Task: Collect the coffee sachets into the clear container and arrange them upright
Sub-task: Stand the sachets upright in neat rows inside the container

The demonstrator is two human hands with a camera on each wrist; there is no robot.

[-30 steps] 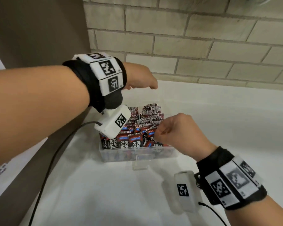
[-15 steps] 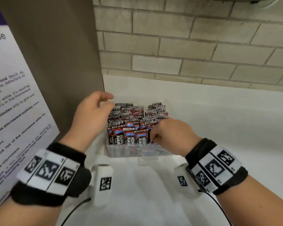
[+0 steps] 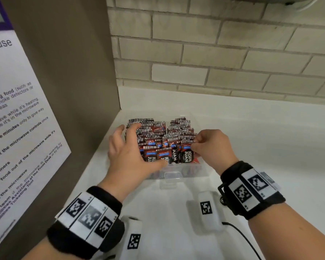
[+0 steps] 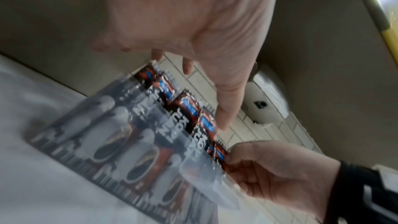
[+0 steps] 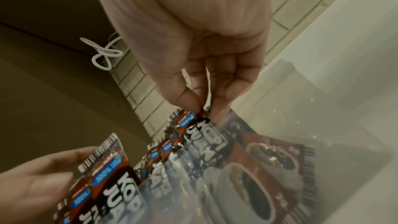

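Clear container point(image 3: 176, 175) on the white counter point(image 3: 251, 147), close to a brown side panel point(image 3: 73, 72) and a brick wall point(image 3: 214, 53), packed with red-and-black sachets point(image 3: 158, 132) standing upright in rows, striped top edges up. Left hand point(image 3: 128, 156) spread over the container's near-left corner, fingers point(image 3: 133, 130) straight and splayed across the left rows, thumb point(image 3: 158, 164) lying along the front wall beside the front sachets; grasping nothing so far as the head view shows, and the left wrist view agrees, fingers hanging loose above the sachet tops. Right hand point(image 3: 212, 147) at the container's near-right corner, fingers point(image 5: 219, 108) and thumb pinching the top edge of a front-row sachet point(image 3: 186, 154), plain in the right wrist view. Front-row sachets pressed against the clear front wall, printed cups visible through it. Small latch tab at the middle of the front wall. White poster point(image 3: 17, 128) with printed text on the panel at the left. Black bands with square markers on both wrists.
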